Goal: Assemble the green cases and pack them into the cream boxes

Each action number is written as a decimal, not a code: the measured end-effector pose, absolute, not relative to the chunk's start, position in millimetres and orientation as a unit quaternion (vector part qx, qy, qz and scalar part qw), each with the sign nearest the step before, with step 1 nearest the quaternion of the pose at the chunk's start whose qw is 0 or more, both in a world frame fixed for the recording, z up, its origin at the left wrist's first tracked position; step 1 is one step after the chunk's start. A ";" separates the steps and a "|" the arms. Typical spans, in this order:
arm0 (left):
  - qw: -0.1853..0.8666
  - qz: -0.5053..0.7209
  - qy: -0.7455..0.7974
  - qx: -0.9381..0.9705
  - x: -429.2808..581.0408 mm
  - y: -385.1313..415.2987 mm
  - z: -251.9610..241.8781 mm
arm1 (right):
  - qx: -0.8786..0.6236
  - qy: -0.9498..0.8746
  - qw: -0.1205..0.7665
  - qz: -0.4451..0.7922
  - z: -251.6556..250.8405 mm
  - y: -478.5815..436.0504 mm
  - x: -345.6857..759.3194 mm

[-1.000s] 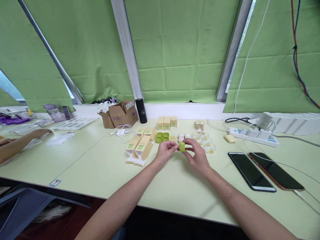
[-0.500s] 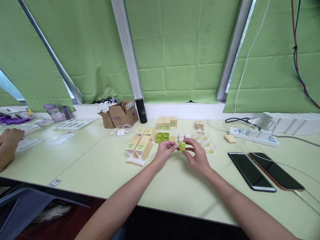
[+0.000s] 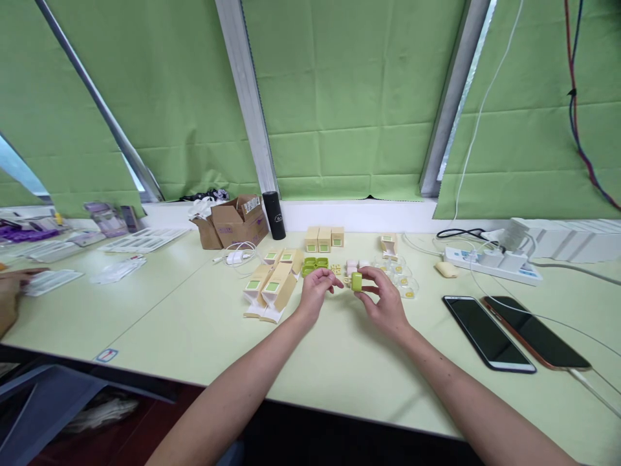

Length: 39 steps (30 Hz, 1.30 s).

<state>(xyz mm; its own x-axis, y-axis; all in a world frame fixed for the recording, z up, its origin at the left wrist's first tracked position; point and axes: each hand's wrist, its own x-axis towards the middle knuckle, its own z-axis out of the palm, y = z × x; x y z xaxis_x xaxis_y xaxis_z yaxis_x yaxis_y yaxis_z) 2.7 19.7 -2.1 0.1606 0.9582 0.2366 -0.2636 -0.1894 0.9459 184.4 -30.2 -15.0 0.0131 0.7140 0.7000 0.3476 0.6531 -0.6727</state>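
Observation:
My right hand (image 3: 383,299) pinches a small green case (image 3: 357,281) between thumb and fingers, just above the pale green table (image 3: 339,362). My left hand (image 3: 316,290) hovers a little to the left of the case, fingers curled, with nothing visible in it. Behind the hands lie open green cases (image 3: 314,265), small white and yellow parts (image 3: 351,265) and clear plastic shells (image 3: 403,279). Tan cartons (image 3: 270,288) lie to the left of my left hand.
Three small tan boxes (image 3: 324,238) stand at the back, near a brown cardboard box (image 3: 235,222) and a black cylinder (image 3: 274,215). Two phones (image 3: 514,331) lie at the right, in front of a power strip (image 3: 492,264). Another person's hand (image 3: 10,291) works at the far left.
My left hand has let go of the green case and drawn slightly left; my right hand keeps it. The other person's hand at the far left has moved farther left.

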 end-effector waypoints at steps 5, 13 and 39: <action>0.496 0.598 0.366 0.512 -1.7 24.7 -0.8 | -0.393 -0.678 0.604 0.141 -14.5 -30.1 185.8; 0.429 0.599 0.343 0.582 1.1 20.7 -1.6 | -0.384 -0.710 0.582 0.098 -14.6 -33.2 186.8; 0.160 0.504 0.259 0.808 -3.7 0.5 2.6 | -0.349 -0.797 0.487 -0.077 -14.2 -32.1 190.8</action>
<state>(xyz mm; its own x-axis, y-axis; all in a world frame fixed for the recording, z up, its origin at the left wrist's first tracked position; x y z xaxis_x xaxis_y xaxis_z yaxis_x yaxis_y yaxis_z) -3.7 0.5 2.6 0.3579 0.5791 0.7325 0.2573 -0.8153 0.5188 190.8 -32.1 -14.2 -0.2826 0.4818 0.8294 0.6314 0.7444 -0.2173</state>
